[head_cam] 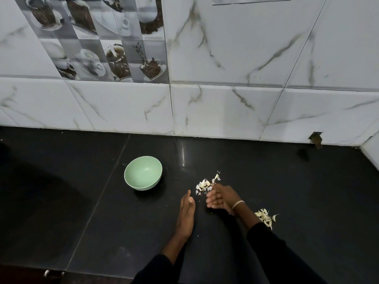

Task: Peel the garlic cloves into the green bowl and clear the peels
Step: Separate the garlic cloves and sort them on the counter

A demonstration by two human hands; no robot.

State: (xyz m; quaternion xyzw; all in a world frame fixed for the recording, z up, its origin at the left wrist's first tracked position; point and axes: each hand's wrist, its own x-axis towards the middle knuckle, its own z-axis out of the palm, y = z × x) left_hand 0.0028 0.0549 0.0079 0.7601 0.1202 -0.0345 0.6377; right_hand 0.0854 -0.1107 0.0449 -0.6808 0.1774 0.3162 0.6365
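- Both hands lay low over the counter: the left hand (185, 214) stood on its little-finger edge, fingers straight and together, grasping nothing.
- Facing it, the right hand (220, 196) was blurred, with its fingers loosely bent and released rather than clenched; its fingertips touched the near edge of the peels.
- Just beyond those fingertips, a heap of pale, papery garlic peels (205, 185) lay on the counter, with a few loose flakes between the two palms.
- Beside the right forearm, to its right and apart from the first heap, lay a smaller scatter of yellowish peels (265, 218).
- To the left of the hands and clear of both, a round pale-green bowl (143, 173) sat upright, apart from the peels.
- On the right wrist was a silver chain bracelet (238, 203), and black sleeves (266, 249) covered both forearms.
- Everything rested on a glossy black stone counter (266, 171).
- Behind it rose white marble-veined wall tiles (225, 109), with a panel of tiles printed with coffee cups and beans (106, 44) at the upper left.
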